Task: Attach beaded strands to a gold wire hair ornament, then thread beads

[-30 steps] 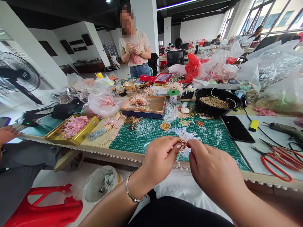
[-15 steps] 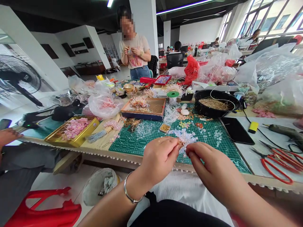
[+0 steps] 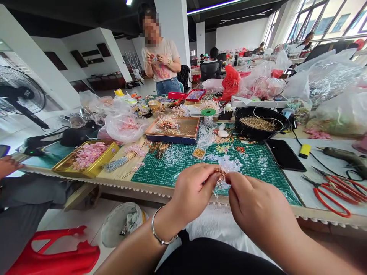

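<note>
My left hand (image 3: 196, 191), with a silver bangle at the wrist, pinches a small gold beaded piece (image 3: 220, 176) between thumb and forefinger. Close on its right, my right hand (image 3: 255, 198) has its fingers pressed together at the edge of the piece; its fingertips are partly hidden. Behind the piece, pale bluish-white petals (image 3: 229, 164) lie over the green cutting mat (image 3: 163, 168). A small square box of gold beads (image 3: 198, 153) sits on the mat just beyond my left hand.
At the left stands a gold tray of pink flowers (image 3: 99, 172). Farther back are a shallow box (image 3: 183, 139) and a black bowl (image 3: 243, 128). Red-handled pliers (image 3: 329, 204) and a black tablet (image 3: 286, 154) lie right. A person (image 3: 163, 61) stands across the table.
The piece has turned between my hands, so more of its gold beaded part shows. My right hand's fingers have curled in. The view has shifted slightly.
</note>
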Demonstrator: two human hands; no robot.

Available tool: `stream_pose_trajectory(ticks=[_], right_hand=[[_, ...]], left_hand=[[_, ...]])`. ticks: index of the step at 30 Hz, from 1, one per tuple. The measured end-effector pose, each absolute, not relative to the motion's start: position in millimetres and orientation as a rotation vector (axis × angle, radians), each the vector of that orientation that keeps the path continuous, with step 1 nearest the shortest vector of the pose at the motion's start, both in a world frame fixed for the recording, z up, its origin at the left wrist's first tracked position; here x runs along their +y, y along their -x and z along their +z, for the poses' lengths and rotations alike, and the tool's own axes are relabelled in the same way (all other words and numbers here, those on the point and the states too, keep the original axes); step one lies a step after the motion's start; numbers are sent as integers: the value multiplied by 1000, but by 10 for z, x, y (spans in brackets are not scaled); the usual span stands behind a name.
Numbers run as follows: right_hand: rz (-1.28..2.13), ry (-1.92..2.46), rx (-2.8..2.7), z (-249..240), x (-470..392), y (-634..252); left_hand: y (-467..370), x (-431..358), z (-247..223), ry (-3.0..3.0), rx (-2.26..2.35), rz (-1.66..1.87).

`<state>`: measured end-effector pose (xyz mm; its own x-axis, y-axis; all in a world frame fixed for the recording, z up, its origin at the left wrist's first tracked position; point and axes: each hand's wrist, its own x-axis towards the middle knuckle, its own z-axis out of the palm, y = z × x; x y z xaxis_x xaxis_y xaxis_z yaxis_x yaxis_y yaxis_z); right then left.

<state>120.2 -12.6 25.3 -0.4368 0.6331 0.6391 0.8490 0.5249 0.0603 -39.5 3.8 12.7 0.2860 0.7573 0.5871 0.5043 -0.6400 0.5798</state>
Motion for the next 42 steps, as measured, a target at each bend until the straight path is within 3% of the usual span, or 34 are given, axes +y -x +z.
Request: stream_pose_trajectory(ticks=[10,17,22,26,32,34,38,42], right_hand=[[82,1245,-2148,195,-122,-1339],[1004,1333,-1781,226,-92,-1313],[1675,1046,-1267,215,-62,-1257],[1975,779,-931,198,-81,-1254],[2049,707,-925,155,-102,-1275],[1896,896,-1214,200,-64,-1308],[1279,1221,-1696,316,54,-1325],[1256,1193,-1467,347,118,-1189]], left_hand=[[433,52,209,-2326,1200,1273],[382,72,184,-2516,1254,1342],[378,85,138,-2534,1249,1323],[394,63,170,-2462,1195,1324],[448,105,234,-2492,1124,1395],[469,148,242,-2547,1171,1431],[467,207,250,-2719,1310,1428],[423,210,236,-2776,1381,1418]])
